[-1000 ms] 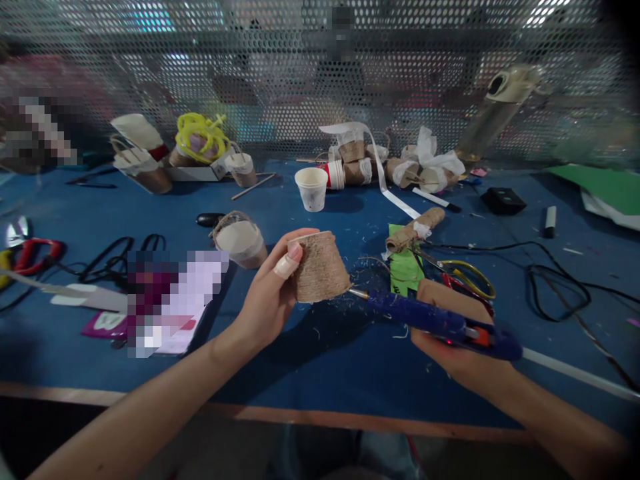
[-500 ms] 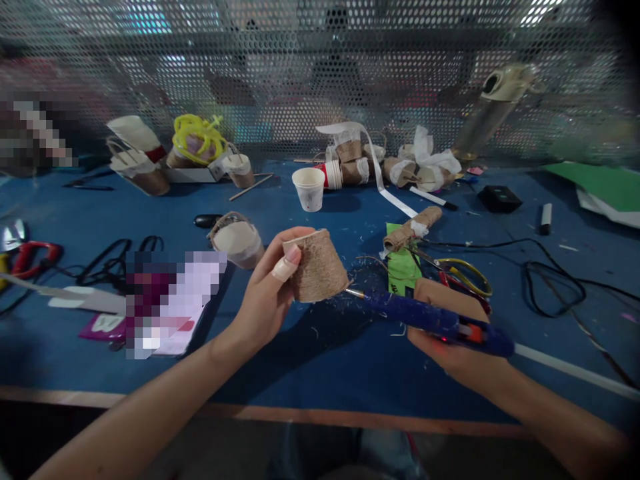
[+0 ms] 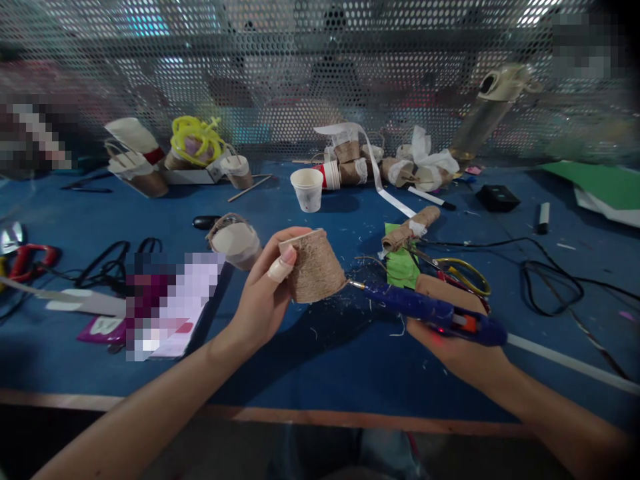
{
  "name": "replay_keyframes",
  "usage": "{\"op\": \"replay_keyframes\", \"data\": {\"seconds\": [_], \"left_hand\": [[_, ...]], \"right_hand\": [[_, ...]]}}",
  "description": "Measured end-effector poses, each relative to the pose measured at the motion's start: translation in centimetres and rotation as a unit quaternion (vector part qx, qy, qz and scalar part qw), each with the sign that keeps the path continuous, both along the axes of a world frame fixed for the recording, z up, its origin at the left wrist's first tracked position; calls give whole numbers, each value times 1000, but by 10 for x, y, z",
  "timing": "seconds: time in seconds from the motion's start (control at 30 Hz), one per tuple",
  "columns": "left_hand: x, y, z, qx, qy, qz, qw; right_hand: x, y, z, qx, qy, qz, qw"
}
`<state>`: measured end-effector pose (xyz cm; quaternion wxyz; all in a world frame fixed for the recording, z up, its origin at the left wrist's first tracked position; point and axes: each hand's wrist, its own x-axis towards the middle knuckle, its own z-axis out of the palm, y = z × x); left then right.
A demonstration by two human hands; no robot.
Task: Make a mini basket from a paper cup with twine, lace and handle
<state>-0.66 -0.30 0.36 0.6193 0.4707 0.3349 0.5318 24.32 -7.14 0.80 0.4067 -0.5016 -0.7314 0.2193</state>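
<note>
Two bare forearms are seen, with no sleeves reaching the wrists. The left hand (image 3: 265, 300) is marked by a pale plaster wrapped around the thumb tip. Nothing is worn on the right hand (image 3: 457, 333).

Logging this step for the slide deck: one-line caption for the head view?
Left hand holds a twine-wrapped cup; right hand aims a blue glue gun at its base.

A blue-topped workbench (image 3: 310, 360) carries a white paper cup (image 3: 307, 189) beyond the left fingers (image 3: 280, 267), a twine-wrapped roll (image 3: 413, 228) and yellow-handled scissors (image 3: 463, 273) just beyond the right fingers (image 3: 435, 287), black cable (image 3: 553, 280) to their right.
</note>
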Motion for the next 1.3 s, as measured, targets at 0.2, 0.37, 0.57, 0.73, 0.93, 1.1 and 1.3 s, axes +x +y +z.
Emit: {"op": "replay_keyframes", "data": {"seconds": [0.2,0.37,0.57,0.73,0.93,1.1,1.3], "left_hand": [[0,0,1,2,2,6,1000],[-1,-1,1,4,3,3,1000],[0,-1,1,8,3,7,1000],[1,-3,4,5,5,8,1000],[1,-3,3,13,10,4,1000],[1,-3,3,18,1,3,1000],[1,-3,2,20,-5,9,1000]], "right_hand": [[1,0,0,31,20,-4,999],[-1,-4,-1,24,66,27,997],[-1,-3,-5,13,60,17,998],[-1,-3,-4,22,61,20,998],[-2,-3,-4,34,60,15,997],[0,-2,-5,20,52,8,998],[0,-2,-4,45,78,9,996]]}}
